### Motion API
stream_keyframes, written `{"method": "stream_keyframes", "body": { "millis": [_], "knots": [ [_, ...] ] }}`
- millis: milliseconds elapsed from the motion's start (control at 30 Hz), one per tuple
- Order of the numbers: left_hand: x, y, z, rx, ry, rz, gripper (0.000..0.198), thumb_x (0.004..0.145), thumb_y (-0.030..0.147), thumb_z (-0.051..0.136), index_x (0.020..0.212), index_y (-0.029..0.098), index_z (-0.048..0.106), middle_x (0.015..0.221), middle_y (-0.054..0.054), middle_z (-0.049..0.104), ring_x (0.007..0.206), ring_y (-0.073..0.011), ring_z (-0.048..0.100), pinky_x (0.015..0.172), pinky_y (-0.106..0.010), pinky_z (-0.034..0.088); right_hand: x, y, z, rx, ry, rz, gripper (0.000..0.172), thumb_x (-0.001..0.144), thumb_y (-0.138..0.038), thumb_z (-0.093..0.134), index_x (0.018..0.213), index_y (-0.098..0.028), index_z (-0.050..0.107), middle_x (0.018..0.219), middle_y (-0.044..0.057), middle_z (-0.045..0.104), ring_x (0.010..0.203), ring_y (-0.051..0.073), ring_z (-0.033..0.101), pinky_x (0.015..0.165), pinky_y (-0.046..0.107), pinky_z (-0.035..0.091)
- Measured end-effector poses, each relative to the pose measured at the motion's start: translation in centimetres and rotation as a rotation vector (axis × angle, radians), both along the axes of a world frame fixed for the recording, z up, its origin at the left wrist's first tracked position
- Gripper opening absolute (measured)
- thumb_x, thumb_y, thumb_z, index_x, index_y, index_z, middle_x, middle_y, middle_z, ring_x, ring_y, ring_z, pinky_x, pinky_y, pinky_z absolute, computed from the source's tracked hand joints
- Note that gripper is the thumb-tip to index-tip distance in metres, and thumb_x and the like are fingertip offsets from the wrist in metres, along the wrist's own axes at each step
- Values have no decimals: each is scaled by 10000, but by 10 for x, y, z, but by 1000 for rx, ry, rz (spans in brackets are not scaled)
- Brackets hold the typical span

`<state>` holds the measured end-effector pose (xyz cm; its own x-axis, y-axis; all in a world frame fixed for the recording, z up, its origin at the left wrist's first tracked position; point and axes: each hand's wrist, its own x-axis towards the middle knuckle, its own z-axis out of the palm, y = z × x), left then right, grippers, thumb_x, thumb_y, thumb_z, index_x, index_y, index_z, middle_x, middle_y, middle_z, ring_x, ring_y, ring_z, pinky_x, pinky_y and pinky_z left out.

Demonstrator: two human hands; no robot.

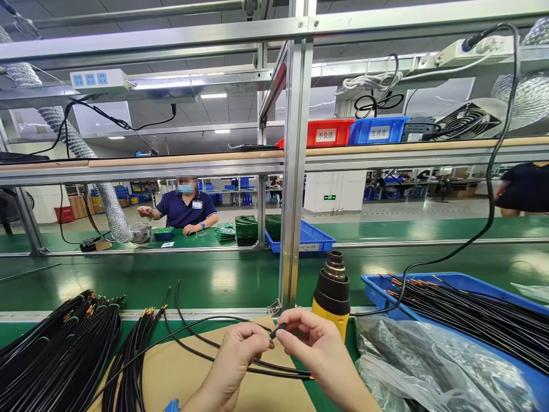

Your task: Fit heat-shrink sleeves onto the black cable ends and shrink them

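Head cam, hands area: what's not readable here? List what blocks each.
1. Thin black cable: head view, its end is covered by the left hand.
2. Short black sleeve, pinched by the right hand: too small to tell whether it is threaded on the cable.
3. Yellow-and-black heat gun: lower body hidden behind the right hand.
4. Blue plastic tray of black wires: cut off by the right edge.

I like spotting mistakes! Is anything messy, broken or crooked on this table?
Nothing stands out. The left hand and right hand pinch a black cable end together. The heat gun stands upright behind them, the cable bundles lie gathered at the left, and more cables rest inside the blue tray.
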<state>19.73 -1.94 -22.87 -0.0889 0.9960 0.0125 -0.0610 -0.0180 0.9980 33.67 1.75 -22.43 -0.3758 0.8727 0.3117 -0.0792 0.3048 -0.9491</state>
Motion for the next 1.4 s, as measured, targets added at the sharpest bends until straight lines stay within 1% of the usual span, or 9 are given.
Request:
{"method": "stream_keyframes", "body": {
  "millis": [267,433,633,733,933,1100,1200,1300,1400],
  "knots": [
    [-1,1,-3,3,-18,-14,118,597,208,534,539,133,604,470,46,382,495,-83,248,489,-224,168,1,0,-1,39,-35,-7,136,691,-288,603,752,-169,578,727,32,594,668,146,541,541,229,410],
    [1,0,-2,29,14,-15,112,599,198,538,533,134,603,491,41,388,511,-88,269,499,-220,205,0,-6,-1,114,-148,-71,123,709,-293,572,746,-177,587,666,15,580,607,134,522,504,221,401],
    [3,-1,-2,161,149,-30,221,718,284,540,569,131,594,537,27,391,558,-100,324,535,-215,264,0,-4,-1,219,-250,-163,118,731,-281,530,766,-181,584,671,23,594,590,132,518,509,228,410],
    [3,0,-6,242,259,-17,270,762,318,518,581,135,600,536,17,427,561,-111,380,548,-218,307,2,4,-1,136,-210,-124,122,709,-281,549,758,-171,573,686,29,587,625,143,521,492,225,405],
    [3,-2,-15,262,378,58,293,809,330,497,1032,181,615,639,-11,585,652,-147,518,647,-230,393,6,9,1,87,-208,-80,125,697,-269,566,758,-161,581,665,15,569,625,132,509,525,233,419],
    [3,-5,-15,324,490,112,306,822,333,493,1088,227,598,701,-22,635,670,-158,538,646,-227,402,7,6,3,106,-252,-75,90,698,-254,569,697,-167,589,592,-11,552,570,109,486,509,219,387],
    [5,-7,-13,340,535,78,319,826,317,489,1126,246,570,774,-29,667,753,-179,561,706,-237,406,6,8,3,47,-206,3,107,689,-269,588,687,-163,579,562,-25,537,508,91,466,465,207,372],
    [6,-7,-12,324,530,-2,360,836,297,463,1191,247,502,844,-28,675,828,-180,571,778,-246,401,4,15,-2,-76,-111,165,184,688,-334,602,674,-155,558,519,-41,501,440,73,436,432,203,375],
    [2,-4,-13,251,460,-75,475,805,242,486,1268,243,379,899,-23,656,808,-157,569,752,-245,418,0,24,-11,-148,-61,240,231,679,-361,612,630,-142,557,515,-30,531,434,67,446,440,202,382]
  ]
}}
